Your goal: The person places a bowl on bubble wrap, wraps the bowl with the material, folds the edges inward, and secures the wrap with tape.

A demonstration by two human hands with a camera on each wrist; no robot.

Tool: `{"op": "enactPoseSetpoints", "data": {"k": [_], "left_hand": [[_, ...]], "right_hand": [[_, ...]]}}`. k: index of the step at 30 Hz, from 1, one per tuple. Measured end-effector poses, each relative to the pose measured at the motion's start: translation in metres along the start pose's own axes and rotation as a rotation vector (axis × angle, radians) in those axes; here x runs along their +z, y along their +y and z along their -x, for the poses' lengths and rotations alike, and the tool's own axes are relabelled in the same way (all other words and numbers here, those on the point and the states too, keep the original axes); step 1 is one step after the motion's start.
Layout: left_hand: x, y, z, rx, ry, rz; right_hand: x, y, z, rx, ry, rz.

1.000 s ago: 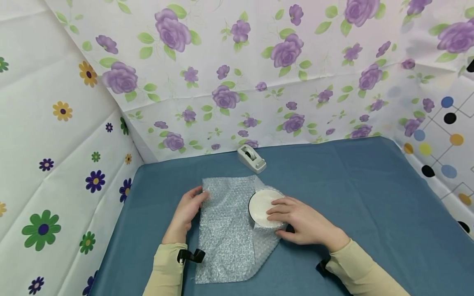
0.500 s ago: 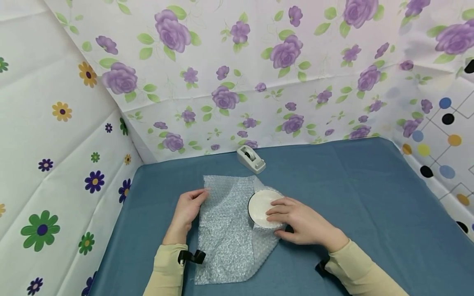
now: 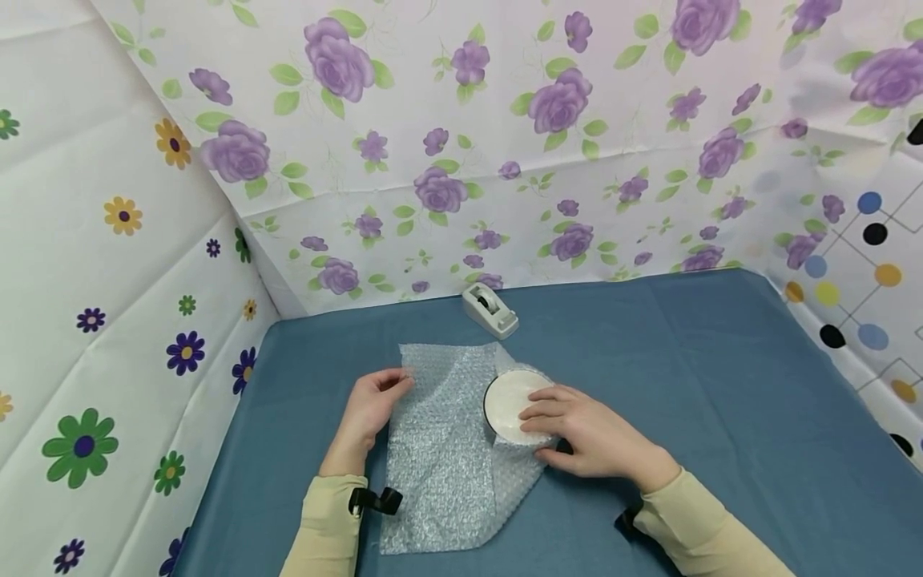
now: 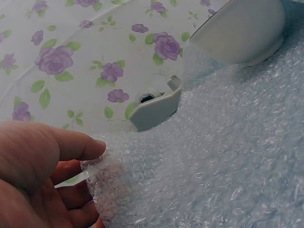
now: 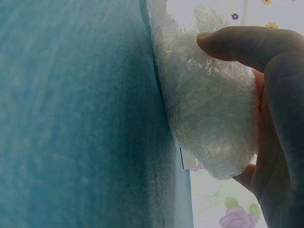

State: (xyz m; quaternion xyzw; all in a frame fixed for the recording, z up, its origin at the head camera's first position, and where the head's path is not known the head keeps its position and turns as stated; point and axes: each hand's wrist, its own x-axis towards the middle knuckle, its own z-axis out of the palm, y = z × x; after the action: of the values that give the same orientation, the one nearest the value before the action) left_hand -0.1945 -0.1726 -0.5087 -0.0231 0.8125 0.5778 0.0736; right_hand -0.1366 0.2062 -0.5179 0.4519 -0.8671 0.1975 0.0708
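A white bowl [image 3: 506, 405] with a dark rim stands upright on a sheet of bubble wrap [image 3: 441, 461]. The wrap is folded up against the bowl's right side. My right hand [image 3: 591, 433] holds the bowl there, with its fingers over the rim and its thumb outside. In the right wrist view, that thumb presses the folded bubble wrap [image 5: 204, 104]. At the sheet's upper left edge, my left hand [image 3: 366, 410] pinches the wrap between thumb and fingers. The left wrist view shows this edge lifted, with the bowl [image 4: 242, 33] beyond.
A white tape dispenser [image 3: 490, 310] sits behind the wrap, near the back wall. Blue cloth [image 3: 685, 361] covers the table. Flower-patterned sheets [image 3: 404, 160] enclose the back and left, and a dotted one [image 3: 851, 288] the right.
My left hand has taken the wrap's edge between its fingers and drawn it slightly inward to the right. The right hand and the bowl have stayed put.
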Motion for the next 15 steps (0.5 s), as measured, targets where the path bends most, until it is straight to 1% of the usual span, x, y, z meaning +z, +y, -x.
{"op": "enactPoseSetpoints", "data": {"k": [6,15], "left_hand": [[-0.0011,0.0010,0.0008,0.004,-0.012,0.004],[-0.0033,0.0047,0.0022,0.000,0.014,0.010]], "right_hand": [[0.0007,0.0001,0.0004,0.004,0.001,0.000],[0.0002,-0.0014,-0.0006,0.018,-0.005,-0.004]]}}
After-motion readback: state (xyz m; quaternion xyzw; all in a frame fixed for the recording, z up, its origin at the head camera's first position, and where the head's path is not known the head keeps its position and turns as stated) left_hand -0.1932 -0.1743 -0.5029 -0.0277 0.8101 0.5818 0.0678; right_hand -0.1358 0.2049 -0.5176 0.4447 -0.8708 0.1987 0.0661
